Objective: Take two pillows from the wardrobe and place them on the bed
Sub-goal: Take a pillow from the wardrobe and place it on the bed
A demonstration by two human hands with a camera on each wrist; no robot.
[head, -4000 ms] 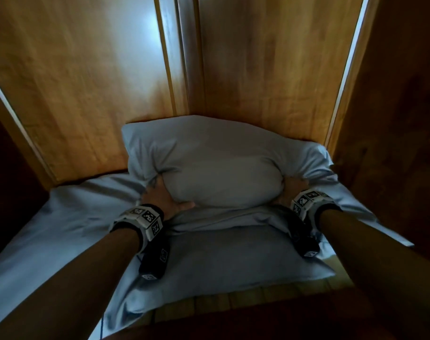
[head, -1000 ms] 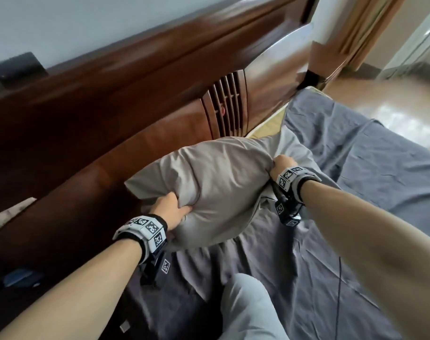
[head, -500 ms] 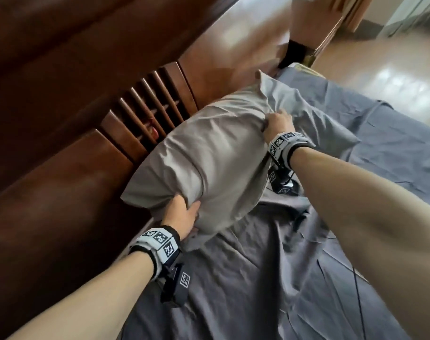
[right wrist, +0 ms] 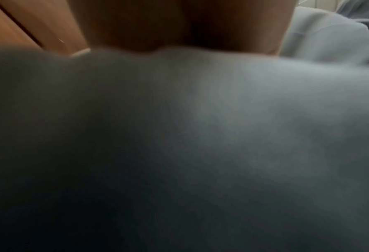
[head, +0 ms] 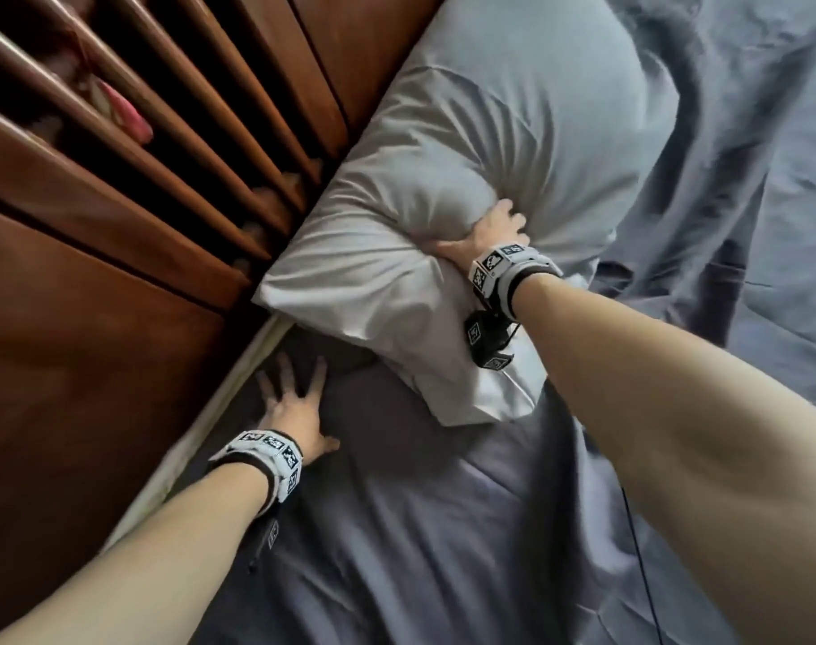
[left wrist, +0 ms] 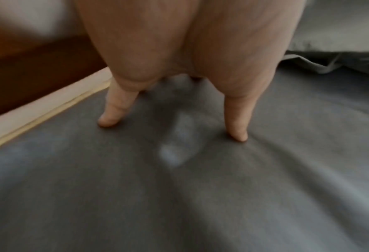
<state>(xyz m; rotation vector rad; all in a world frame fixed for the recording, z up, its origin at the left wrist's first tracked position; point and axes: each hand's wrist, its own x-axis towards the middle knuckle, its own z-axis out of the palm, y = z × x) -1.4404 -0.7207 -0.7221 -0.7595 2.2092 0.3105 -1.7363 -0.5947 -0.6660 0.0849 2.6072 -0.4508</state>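
Observation:
A light grey pillow (head: 466,146) lies on the bed's grey sheet (head: 443,528), its long side against the wooden headboard (head: 94,318). My right hand (head: 489,230) digs into the pillow's near edge and grips a bunch of its fabric, with creases running out from the fingers. The right wrist view is filled by the pillow (right wrist: 200,136), which hides the fingers. My left hand (head: 294,398) lies flat on the sheet just below the pillow's left corner, fingers spread. Two of those fingers (left wrist: 112,116) press into the sheet (left wrist: 179,196). Only one pillow is in view.
The headboard has a slatted panel with something pink (head: 122,114) behind it. A cream mattress edge (head: 210,412) shows between headboard and sheet. The sheet is rumpled into folds at the upper right (head: 722,179). A thin dark cable (head: 638,551) hangs by my right forearm.
The pillow has come down onto the bed against the headboard. My left hand has let go of it and now lies flat on the sheet. My right hand still grips it.

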